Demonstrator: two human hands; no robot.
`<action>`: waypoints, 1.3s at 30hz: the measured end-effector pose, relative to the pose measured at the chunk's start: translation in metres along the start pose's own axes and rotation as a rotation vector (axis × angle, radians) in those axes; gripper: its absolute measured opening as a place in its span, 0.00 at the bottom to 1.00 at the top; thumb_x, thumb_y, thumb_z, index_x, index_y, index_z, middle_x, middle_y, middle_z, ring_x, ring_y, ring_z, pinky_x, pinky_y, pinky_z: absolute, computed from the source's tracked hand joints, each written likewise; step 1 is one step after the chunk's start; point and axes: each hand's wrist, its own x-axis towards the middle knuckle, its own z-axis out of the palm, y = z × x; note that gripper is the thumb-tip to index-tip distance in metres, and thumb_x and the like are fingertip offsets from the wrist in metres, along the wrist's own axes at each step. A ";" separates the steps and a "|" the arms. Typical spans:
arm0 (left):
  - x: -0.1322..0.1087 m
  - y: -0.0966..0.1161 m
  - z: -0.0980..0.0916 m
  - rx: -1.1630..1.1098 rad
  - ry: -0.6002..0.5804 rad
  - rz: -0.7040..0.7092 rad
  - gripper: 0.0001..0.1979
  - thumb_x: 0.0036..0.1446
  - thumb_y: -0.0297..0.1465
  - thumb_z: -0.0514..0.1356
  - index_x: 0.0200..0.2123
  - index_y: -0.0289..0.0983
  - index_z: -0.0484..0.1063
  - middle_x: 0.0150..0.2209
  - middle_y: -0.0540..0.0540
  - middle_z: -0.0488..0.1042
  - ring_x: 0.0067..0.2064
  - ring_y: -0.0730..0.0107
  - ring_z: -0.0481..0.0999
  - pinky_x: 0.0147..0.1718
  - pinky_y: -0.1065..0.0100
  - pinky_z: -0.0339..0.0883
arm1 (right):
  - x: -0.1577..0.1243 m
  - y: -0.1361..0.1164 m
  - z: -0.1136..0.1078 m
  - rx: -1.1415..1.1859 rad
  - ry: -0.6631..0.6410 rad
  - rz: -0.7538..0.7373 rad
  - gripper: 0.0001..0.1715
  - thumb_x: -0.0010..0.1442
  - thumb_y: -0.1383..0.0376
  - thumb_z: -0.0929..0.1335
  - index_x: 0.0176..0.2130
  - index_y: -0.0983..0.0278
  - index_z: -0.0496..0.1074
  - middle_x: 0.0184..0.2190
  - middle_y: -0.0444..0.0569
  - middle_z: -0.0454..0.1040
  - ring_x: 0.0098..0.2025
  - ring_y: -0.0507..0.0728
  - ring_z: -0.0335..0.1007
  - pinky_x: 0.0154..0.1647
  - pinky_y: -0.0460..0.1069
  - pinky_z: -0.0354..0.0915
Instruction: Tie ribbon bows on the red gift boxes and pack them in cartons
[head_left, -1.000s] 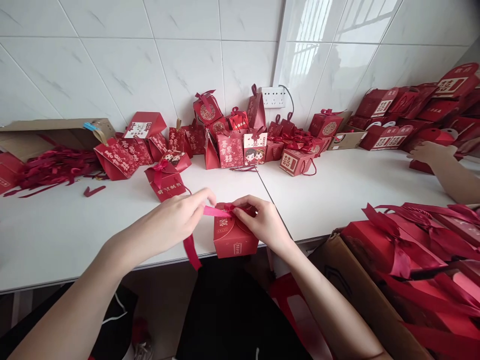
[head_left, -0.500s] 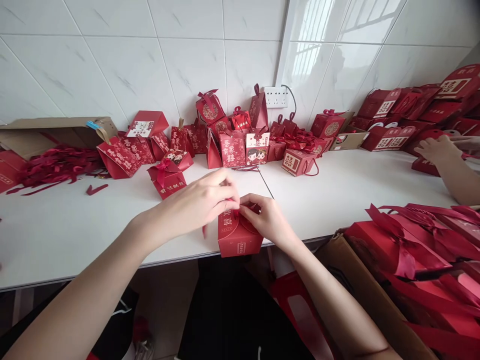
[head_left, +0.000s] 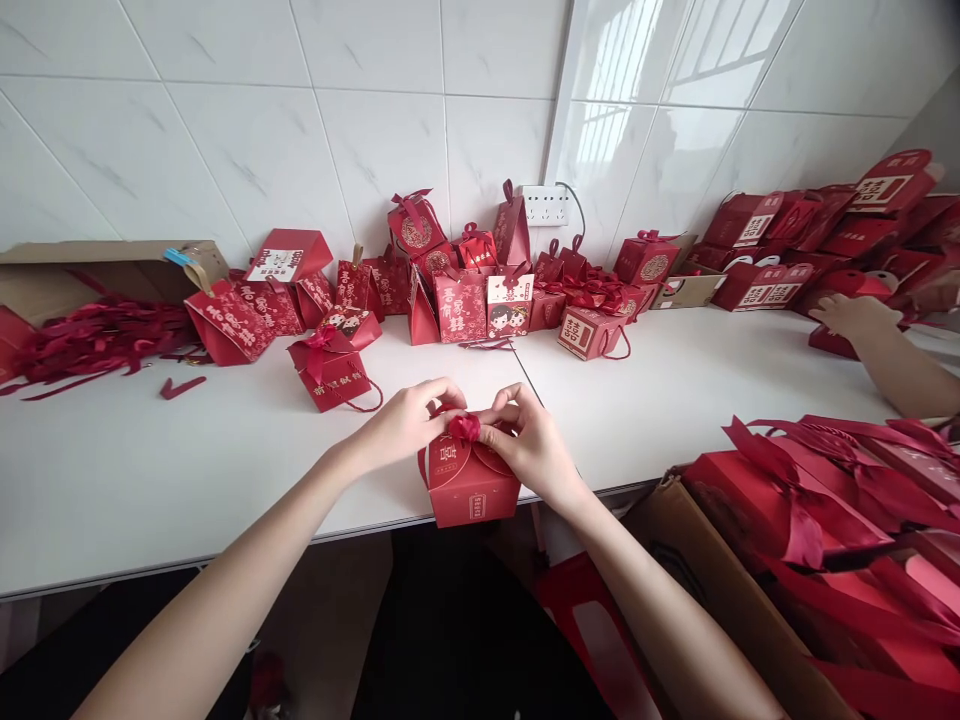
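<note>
A red gift box (head_left: 474, 492) with gold print stands at the table's front edge, right before me. On its top is a bunched red ribbon (head_left: 465, 427). My left hand (head_left: 420, 415) pinches the ribbon from the left side, thumb and fingers closed. From the right, my right hand (head_left: 523, 432) grips the ribbon between thumb and forefinger, its other fingers curled. Both hands rest close over the box top and partly cover it. Beyond my left hand sits a finished-looking red box (head_left: 334, 375) with a bow and a cord handle.
Many red boxes (head_left: 461, 305) line the wall on the white table (head_left: 225, 450). Loose ribbons (head_left: 105, 335) heap at the left. A cardboard carton (head_left: 705, 580) of bow-tied boxes stands at the lower right. Another person's hand (head_left: 859, 315) works at the far right.
My left hand has come down and left from above the box, and the ribbon now shows as a bunched knot between both hands. The view has shifted slightly.
</note>
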 end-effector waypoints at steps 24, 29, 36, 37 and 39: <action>-0.027 0.013 0.040 -0.582 0.238 -0.254 0.13 0.57 0.35 0.53 0.24 0.38 0.71 0.63 0.49 0.59 0.63 0.55 0.57 0.58 0.56 0.58 | -0.005 -0.014 -0.002 -0.575 -0.002 -0.268 0.06 0.58 0.70 0.62 0.30 0.59 0.61 0.30 0.45 0.70 0.33 0.55 0.67 0.36 0.50 0.65; -0.026 0.011 0.041 -0.659 0.233 -0.267 0.14 0.56 0.33 0.53 0.20 0.38 0.68 0.63 0.53 0.58 0.65 0.57 0.53 0.62 0.57 0.49 | -0.005 -0.012 -0.001 -0.658 -0.008 -0.363 0.09 0.60 0.71 0.61 0.30 0.60 0.62 0.30 0.46 0.70 0.32 0.55 0.66 0.36 0.51 0.66; -0.030 0.008 0.042 -0.729 0.255 -0.256 0.14 0.57 0.36 0.54 0.23 0.37 0.73 0.63 0.49 0.59 0.65 0.55 0.53 0.57 0.64 0.56 | -0.020 -0.014 -0.014 -0.760 0.013 -0.551 0.04 0.61 0.67 0.65 0.37 0.62 0.71 0.48 0.55 0.66 0.48 0.60 0.65 0.45 0.56 0.66; -0.030 0.007 0.042 -0.739 0.250 -0.248 0.14 0.57 0.36 0.54 0.24 0.37 0.74 0.63 0.49 0.59 0.65 0.55 0.54 0.57 0.64 0.56 | -0.022 -0.014 -0.014 -0.799 0.010 -0.567 0.05 0.62 0.67 0.65 0.37 0.62 0.72 0.48 0.55 0.66 0.47 0.60 0.65 0.45 0.56 0.66; -0.031 0.006 0.042 -0.758 0.239 -0.241 0.14 0.57 0.36 0.54 0.25 0.37 0.75 0.63 0.48 0.58 0.64 0.54 0.56 0.56 0.65 0.57 | -0.022 -0.013 -0.013 -0.863 0.015 -0.590 0.06 0.62 0.68 0.65 0.37 0.62 0.73 0.47 0.55 0.67 0.45 0.59 0.64 0.44 0.56 0.66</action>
